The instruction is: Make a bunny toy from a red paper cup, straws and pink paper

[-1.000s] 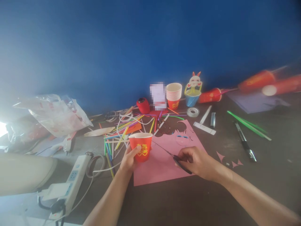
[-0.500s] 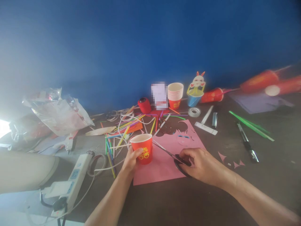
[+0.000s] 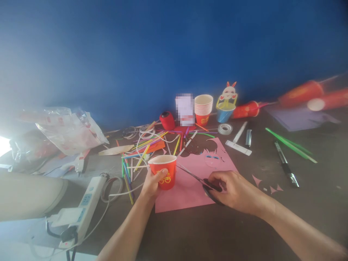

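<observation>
My left hand (image 3: 152, 182) is closed around a red paper cup (image 3: 166, 176) with yellow lettering, its thumb across the front. The cup stands over a pink sheet of paper (image 3: 179, 199), its white-lined mouth slightly squashed. In my right hand (image 3: 231, 190) is a pair of scissors (image 3: 201, 180), fingers through the black handles. The blades point left, with the tips at the cup's right side near the rim; whether they cut into it I cannot tell. Round shapes are cut from the sheet's far edge.
Colourful straws (image 3: 138, 152) and a white cord lie left of the cup. Behind stand stacked paper cups (image 3: 203, 108) and a blue cup with a rabbit figure (image 3: 226, 113). A tape roll (image 3: 225, 128) and pen (image 3: 285, 165) lie right; a power strip (image 3: 88, 203) lies left.
The cup has tilted and turned slightly in my left hand, its mouth now looking more squashed. The scissors have shifted slightly and still point at the cup.
</observation>
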Tool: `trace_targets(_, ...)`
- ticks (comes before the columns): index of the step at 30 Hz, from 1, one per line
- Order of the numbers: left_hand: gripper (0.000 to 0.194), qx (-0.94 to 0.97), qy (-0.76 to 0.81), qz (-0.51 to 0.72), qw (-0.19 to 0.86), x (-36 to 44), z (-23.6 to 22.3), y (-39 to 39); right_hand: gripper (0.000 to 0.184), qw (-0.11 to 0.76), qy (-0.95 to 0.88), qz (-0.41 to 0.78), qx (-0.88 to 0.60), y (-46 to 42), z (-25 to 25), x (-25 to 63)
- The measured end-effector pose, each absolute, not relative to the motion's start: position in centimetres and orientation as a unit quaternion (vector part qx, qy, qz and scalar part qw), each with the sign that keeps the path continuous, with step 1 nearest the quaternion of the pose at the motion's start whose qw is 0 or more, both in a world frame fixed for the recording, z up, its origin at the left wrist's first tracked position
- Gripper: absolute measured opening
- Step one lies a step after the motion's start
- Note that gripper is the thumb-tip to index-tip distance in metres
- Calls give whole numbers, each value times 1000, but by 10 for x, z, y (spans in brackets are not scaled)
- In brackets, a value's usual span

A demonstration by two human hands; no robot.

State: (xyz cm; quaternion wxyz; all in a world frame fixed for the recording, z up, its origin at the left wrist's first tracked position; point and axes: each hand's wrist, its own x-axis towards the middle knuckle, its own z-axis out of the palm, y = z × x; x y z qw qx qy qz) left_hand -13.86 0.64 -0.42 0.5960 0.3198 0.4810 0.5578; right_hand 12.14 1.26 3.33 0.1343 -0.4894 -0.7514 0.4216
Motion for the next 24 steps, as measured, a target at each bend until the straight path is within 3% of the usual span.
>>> trace_targets(24, 52, 313, 500, 580, 562, -139, -6, 6, 14, 117, -750, 426, -492, 12, 32, 122)
